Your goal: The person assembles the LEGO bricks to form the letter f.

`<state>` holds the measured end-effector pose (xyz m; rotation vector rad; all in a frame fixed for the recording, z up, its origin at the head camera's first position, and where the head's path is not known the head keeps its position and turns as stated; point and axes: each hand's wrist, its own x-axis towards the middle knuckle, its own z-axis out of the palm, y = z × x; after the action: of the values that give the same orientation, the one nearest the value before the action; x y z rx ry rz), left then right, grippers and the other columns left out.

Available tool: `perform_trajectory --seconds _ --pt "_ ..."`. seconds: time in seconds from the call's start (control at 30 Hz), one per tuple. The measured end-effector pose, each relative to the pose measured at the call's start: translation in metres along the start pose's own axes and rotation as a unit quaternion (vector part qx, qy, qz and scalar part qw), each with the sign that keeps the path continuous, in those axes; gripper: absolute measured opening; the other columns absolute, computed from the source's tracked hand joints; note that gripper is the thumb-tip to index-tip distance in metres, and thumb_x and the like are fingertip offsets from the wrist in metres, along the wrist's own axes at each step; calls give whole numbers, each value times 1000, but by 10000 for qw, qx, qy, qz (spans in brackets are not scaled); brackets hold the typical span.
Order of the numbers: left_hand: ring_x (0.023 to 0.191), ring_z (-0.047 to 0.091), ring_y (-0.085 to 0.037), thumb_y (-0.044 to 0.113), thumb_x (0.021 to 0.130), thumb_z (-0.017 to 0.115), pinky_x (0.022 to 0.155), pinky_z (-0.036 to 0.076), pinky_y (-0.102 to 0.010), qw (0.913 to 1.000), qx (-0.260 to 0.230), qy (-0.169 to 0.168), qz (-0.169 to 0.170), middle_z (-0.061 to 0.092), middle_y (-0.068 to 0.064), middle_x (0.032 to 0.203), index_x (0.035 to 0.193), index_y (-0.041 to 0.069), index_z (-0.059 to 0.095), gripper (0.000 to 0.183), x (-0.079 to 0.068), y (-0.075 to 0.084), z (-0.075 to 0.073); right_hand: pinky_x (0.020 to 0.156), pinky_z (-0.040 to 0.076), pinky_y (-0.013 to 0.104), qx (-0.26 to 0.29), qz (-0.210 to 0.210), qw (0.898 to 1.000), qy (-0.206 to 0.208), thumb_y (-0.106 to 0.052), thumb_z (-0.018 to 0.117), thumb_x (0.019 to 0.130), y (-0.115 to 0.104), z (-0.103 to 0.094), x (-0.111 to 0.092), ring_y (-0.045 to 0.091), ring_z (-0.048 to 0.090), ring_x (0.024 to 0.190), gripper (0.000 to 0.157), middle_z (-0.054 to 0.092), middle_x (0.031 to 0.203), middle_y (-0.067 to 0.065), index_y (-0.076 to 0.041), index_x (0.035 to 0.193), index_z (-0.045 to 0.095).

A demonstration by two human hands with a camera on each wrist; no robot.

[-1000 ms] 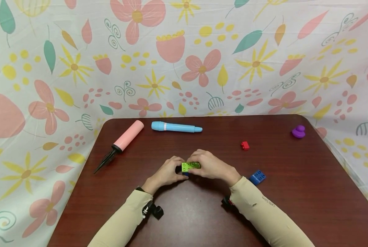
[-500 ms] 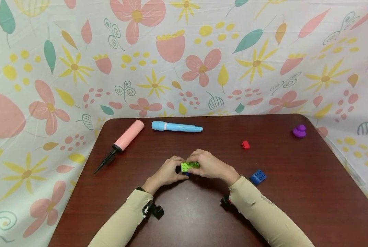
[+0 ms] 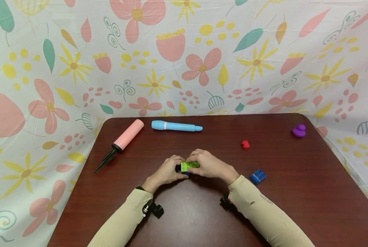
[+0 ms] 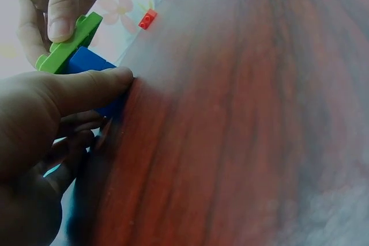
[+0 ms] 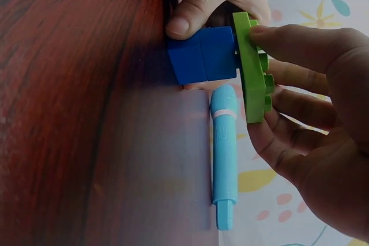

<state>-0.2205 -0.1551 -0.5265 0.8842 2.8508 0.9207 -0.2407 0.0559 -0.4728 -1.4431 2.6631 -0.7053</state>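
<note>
Two blue toy bricks (image 5: pixel 202 56), one on the other, stand on the table between the hands. My left hand (image 3: pixel 167 173) grips them low down, its thumb (image 4: pixel 104 87) along one side. A long lime-green toy brick (image 5: pixel 251 82) lies across the top of the blue stack and sticks out beyond it. My right hand (image 3: pixel 210 164) holds this green brick, the thumb and fingers at its edges and studs. In the right wrist view, the green brick leans slightly, with a narrow gap at one side of the blue top.
Right of the hands lie a blue brick (image 3: pixel 258 176) with studs up, a small red brick (image 3: pixel 245 144) and a purple knobbed toy (image 3: pixel 299 130). Toward the back are a light-blue tube-shaped pump (image 3: pixel 179 126) and a pink hand pump (image 3: pixel 129 134). A flowered cloth (image 3: pixel 184 58) hangs behind the table.
The hands and bricks have stayed nearly in place. The green brick has shifted very slightly left together with the right hand.
</note>
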Motion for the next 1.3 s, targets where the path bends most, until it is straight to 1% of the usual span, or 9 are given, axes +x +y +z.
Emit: perform_trajectory --seconds 0.2,0.33,0.53,0.73,0.97,1.17,1.3 --pt "114 57 -21 32 76 85 97 47 -41 10000 44 -11 20 67 -4 115 105 11 73 38 0 0 0 81 52 30 41 71 10000 -49 -26 75 87 0 1 1 13 59 98 27 67 104 -1 -12 109 73" --pt "113 58 -21 30 75 85 96 48 -39 10000 20 42 55 68 -4 114 104 11 73 37 0 0 0 80 52 30 47 75 9999 -81 -26 74 87 -1 0 1 13 59 97 27 67 104 -1 -11 110 73" --pt "111 58 -20 29 74 86 96 47 -40 9999 -4 76 128 68 -4 113 103 11 74 36 0 -1 0 81 52 30 46 106 9998 -153 -26 74 88 -3 0 1 13 58 97 28 66 104 0 -11 111 73" --pt "110 58 -19 30 74 86 94 48 -38 9998 35 113 167 68 -3 112 103 11 74 37 0 -1 1 80 52 30 35 100 9999 -132 -26 74 87 -2 1 2 13 57 96 27 66 103 -1 -11 110 73" --pt "110 59 -19 28 74 86 94 49 -37 9998 -25 128 165 68 -3 112 102 11 73 36 0 -1 2 79 51 27 89 163 9997 -174 -27 74 87 -1 1 1 10 57 95 25 66 102 -4 -14 109 73" --pt "110 58 -19 29 74 86 94 48 -39 9998 -5 97 150 68 -3 112 104 11 73 37 1 0 2 80 51 30 121 216 9995 -217 -26 75 87 -3 -2 1 13 59 96 24 67 102 -3 -13 107 74" --pt "111 58 -20 29 74 86 95 47 -40 9999 -7 69 75 68 -3 113 107 10 73 40 1 0 1 82 51 31 76 277 9992 -280 -26 75 87 -4 -2 2 14 58 96 25 67 102 -2 -12 108 74"
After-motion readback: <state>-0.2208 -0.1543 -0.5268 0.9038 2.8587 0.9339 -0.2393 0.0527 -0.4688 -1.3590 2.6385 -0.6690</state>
